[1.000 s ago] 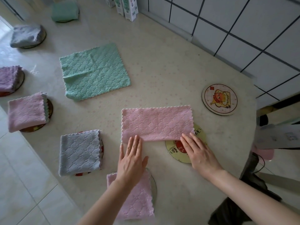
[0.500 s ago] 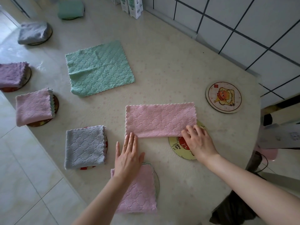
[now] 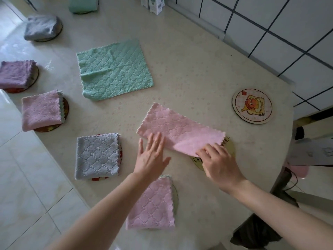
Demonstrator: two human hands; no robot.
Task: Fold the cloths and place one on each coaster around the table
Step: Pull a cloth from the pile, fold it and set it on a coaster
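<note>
Step in hand, by judgement: second fold of the pink cloth (image 3: 180,130); already doubled into a long strip, slantwise at centre of frame; upper-left end flat on the table (image 3: 189,60), lower-right end raised over the near coaster (image 3: 231,147).

Left hand (image 3: 151,156): flat, fingers straight, pressed on the strip's lower-left part as an anchor; grasping nothing.

Right hand (image 3: 219,164): fingers curled, pinching the strip's lower-right corner clear of the table.

Green cloth (image 3: 115,69): unfolded, spread flat, upper centre-left; untouched.

Cartoon coaster (image 3: 252,106): right of frame, bare; apart from the strip.

Folded and set on coasters: grey square (image 3: 96,156) at lower left; pink square (image 3: 151,204) at bottom centre, beneath the left forearm; pink bundle (image 3: 41,110) at left; purple bundle (image 3: 16,73) at the left edge; grey bundle (image 3: 42,27) at upper left; green bundle (image 3: 82,4) at the top edge, partly cut off.

Progress, by judgement: six coasters served, two open, two cloths outstanding.

Next move calls for: pinched end carried across toward the upper-left end; scalloped edges matched; left palm kept on the crease or slid clear in time; resulting square then centred on the near coaster; soft fabric, likely to slump if released early.
</note>
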